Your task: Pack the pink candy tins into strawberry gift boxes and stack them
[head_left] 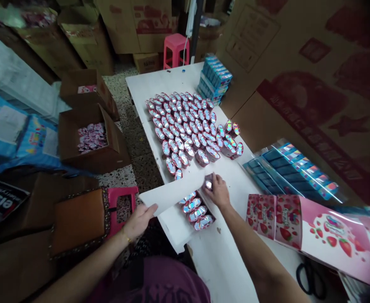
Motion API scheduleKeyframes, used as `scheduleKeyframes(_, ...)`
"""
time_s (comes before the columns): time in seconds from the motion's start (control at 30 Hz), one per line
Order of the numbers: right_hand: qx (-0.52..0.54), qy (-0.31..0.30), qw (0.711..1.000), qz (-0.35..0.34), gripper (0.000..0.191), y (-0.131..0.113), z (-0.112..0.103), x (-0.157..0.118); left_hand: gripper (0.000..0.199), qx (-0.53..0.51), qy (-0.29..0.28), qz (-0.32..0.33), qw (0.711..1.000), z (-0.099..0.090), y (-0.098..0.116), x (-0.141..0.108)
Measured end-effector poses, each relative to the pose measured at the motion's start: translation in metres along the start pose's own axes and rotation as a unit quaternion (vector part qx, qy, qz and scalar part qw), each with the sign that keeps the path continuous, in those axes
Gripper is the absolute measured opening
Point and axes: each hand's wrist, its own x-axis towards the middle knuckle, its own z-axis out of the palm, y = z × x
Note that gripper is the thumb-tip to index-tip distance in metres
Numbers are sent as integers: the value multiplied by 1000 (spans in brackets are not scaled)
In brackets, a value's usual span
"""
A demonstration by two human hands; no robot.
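purple shirt front (150, 282) fills the bottom of our view, and from it both arms reach out over a white table (235, 269). we're watching the right hand (216, 191), fingertips (210, 179) pinched together on a shiny pink foil cup (208, 182), holding it up just above the table. over to the left hand (139, 221), well apart from the right, lying across the edge of a white card sheet (172, 193); we can't tell whether it's actually gripping. a thin gold bracelet (127, 239) sits at that wrist. just beside the right hand, four foil cups (196, 210) lie in a row on the card. beyond them, we've got a big block of matching cups (185, 130) packed tightly across the table, with stacked blue boxes (215, 80) at the far end. to the right lie blue cartons under clear plastic (294, 170), then pink strawberry-printed sheets (311, 235), with black-handled scissors (311, 277) below them. on the floor to the left, an open cardboard box (91, 136) holds loose pink packets, and a pink plastic stool (176, 50) stands further back.
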Motion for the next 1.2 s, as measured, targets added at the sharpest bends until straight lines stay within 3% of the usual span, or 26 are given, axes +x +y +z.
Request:
scheduleKeyframes(0.1,34,74,997,5,75,22,-39,-41,47,8,-66,43,997,14,16,11)
scheduleKeyframes(0.17,43,91,994,-40,77,26,-73,-73,46,12,-90,75,993,25,28,26)
scheduleKeyframes(0.23,49,65,989,-121,78,15,-100,-98,48,9,-111,95,989,36,40,45)
scheduleKeyframes(0.3,60,16,977,-204,78,-10,-111,-108,51,-2,-129,105,986,45,48,67)
scheduleKeyframes(0.43,68,-70,943,-320,76,-69,-88,-82,60,-59,-127,114,984,49,53,105)
scheduleKeyframes(0.53,27,-109,932,-344,73,-92,-61,-48,66,-81,-120,122,982,41,48,120)
scheduleKeyframes(0.73,-61,-124,911,-388,65,-98,-39,-26,68,-29,-109,122,986,30,45,118)
scheduleKeyframes(0.87,-74,-95,931,-346,53,-103,-23,-30,70,-26,-106,120,987,32,48,117)
scheduleKeyframes(1.07,-41,-35,960,-275,58,-99,-7,-52,57,-8,-77,155,985,32,46,115)
scheduleKeyframes(1.2,-33,-65,963,-261,58,-99,-1,-65,50,13,-71,165,984,32,45,105)
